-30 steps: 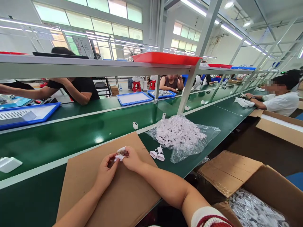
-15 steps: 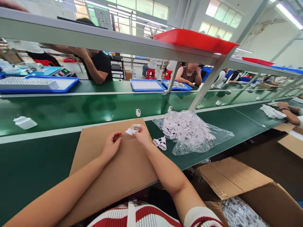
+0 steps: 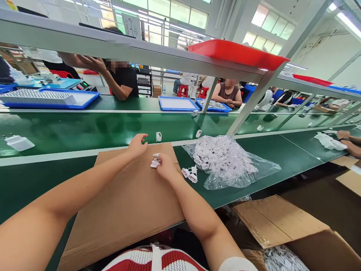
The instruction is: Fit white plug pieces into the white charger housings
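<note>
My left hand (image 3: 138, 145) is stretched over the far edge of the cardboard sheet (image 3: 126, 203), fingers apart and empty. Just right of its fingertips, a small white charger housing (image 3: 158, 136) stands on the green conveyor belt (image 3: 113, 130). Low over the cardboard, my right hand (image 3: 167, 166) pinches a small white plastic plug part (image 3: 155, 163); the fingers partly hide it, and one fingertip has a white covering. Beside that hand lie a few loose white plug parts (image 3: 190, 174). To their right is a clear plastic bag (image 3: 225, 162) full of similar white pieces.
More white housings, one a plug charger (image 3: 19, 143), are spaced along the belt. A metal shelf post (image 3: 251, 101) rises behind the bag, under a red tray (image 3: 237, 52). An open carton (image 3: 282, 218) stands low at right. Co-workers sit across the belt and far right.
My left hand has moved forward, away from my right hand, towards the belt. My right hand, still holding the plug part, has come slightly nearer. Housings on the belt have shifted left.
</note>
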Available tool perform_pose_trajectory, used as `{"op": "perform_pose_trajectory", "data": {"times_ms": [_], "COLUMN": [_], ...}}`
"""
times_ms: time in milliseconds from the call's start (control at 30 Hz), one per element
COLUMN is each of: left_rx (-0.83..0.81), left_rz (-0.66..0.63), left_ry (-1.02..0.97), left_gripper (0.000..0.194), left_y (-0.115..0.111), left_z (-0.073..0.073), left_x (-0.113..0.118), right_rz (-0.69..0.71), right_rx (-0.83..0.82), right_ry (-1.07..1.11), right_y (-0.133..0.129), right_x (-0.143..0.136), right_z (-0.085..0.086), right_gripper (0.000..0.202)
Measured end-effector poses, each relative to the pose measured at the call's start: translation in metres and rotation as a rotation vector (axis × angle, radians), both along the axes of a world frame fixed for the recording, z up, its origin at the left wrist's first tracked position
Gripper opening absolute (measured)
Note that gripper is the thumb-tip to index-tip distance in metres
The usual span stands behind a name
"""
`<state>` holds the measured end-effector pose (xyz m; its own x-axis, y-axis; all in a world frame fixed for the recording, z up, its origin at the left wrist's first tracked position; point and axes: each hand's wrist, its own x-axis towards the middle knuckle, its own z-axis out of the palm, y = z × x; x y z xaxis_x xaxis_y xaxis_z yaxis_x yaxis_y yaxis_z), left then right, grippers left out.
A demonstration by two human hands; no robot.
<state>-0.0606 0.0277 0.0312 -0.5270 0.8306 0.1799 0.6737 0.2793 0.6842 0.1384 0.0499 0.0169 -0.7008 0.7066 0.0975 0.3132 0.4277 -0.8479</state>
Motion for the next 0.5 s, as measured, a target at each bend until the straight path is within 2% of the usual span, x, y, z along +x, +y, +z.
{"op": "perform_pose_trajectory", "data": {"times_ms": [100, 200, 367, 433, 500], "left_rx": [-0.091, -0.186, -0.297, -0.315, -0.312], "left_rz": [-0.104, -0.218, -0.300, -0.284, -0.266], "left_ry": [0.128, 0.223, 0.322, 0.349, 0.363], "left_gripper": [0.068, 0.076, 0.049, 0.038, 0.036], "left_y": [0.032, 0.053, 0.068, 0.067, 0.061], "left_z": [0.010, 0.011, 0.014, 0.020, 0.027], "left_x": [-0.010, -0.012, -0.014, -0.016, -0.016], "right_rz": [0.033, 0.058, 0.115, 0.083, -0.005], "right_rx": [0.204, 0.242, 0.243, 0.214, 0.115], "right_ry": [-0.185, -0.277, -0.329, -0.248, -0.104], "right_y": [-0.005, -0.007, -0.007, -0.004, 0.003], "right_x": [0.007, 0.008, 0.004, 0.003, 0.003], "right_z": [0.008, 0.011, 0.008, 0.006, 0.004], "right_gripper": [0.046, 0.046, 0.033, 0.031, 0.028]}}
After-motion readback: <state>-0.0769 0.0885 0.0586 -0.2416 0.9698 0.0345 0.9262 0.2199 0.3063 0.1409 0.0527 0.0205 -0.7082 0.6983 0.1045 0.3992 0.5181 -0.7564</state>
